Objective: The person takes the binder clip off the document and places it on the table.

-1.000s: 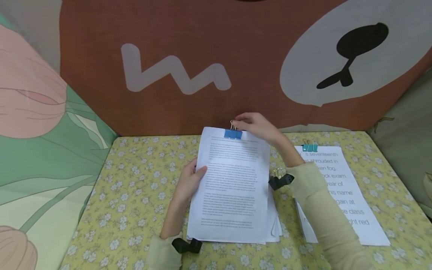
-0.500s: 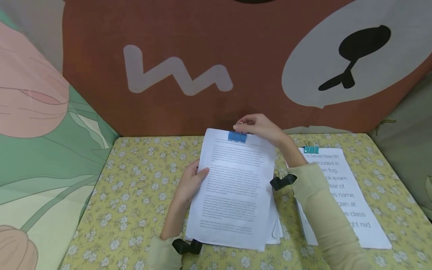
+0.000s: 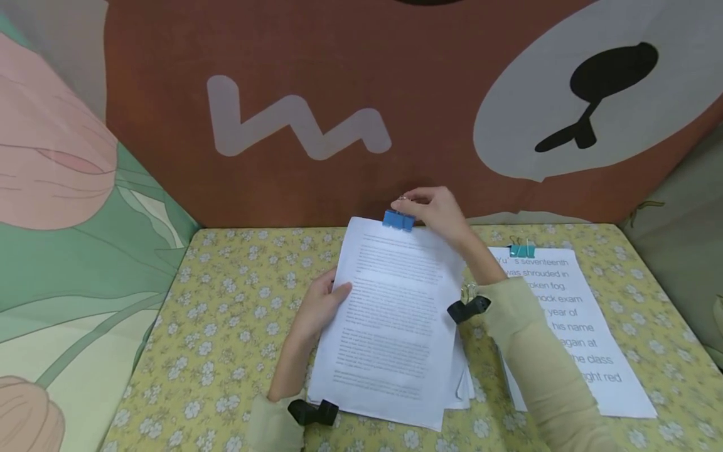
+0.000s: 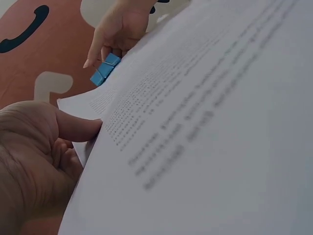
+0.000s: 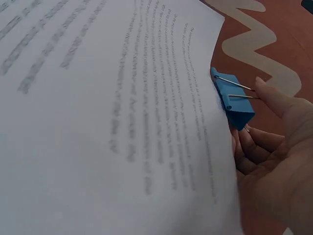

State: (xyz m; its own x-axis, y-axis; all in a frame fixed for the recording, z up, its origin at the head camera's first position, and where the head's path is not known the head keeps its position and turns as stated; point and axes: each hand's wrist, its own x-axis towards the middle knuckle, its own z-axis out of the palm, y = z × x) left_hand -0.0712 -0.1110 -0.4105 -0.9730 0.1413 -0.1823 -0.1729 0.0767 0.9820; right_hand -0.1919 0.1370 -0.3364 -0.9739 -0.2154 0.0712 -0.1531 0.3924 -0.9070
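A stack of printed white sheets is held tilted up over the table, its left edge gripped by my left hand with the thumb on the front. At the stack's top edge is a blue binder clip. My right hand pinches the clip's wire handles between thumb and fingers. In the right wrist view the blue clip sits right at the paper's edge, most of its body beyond it. The left wrist view also has the clip at the far edge, the right hand's fingers around it.
To the right lies another stack of large-print sheets with a teal binder clip on top. Gold-coloured clip handles show beside my right wrist. More loose sheets lie under the held stack. A brown wall panel stands behind the flowered tablecloth.
My right hand has taken the clip's handles, squeezed them and drawn the clip up toward the paper's top edge. The stack has shifted slightly right and its lower edge has dropped toward me.
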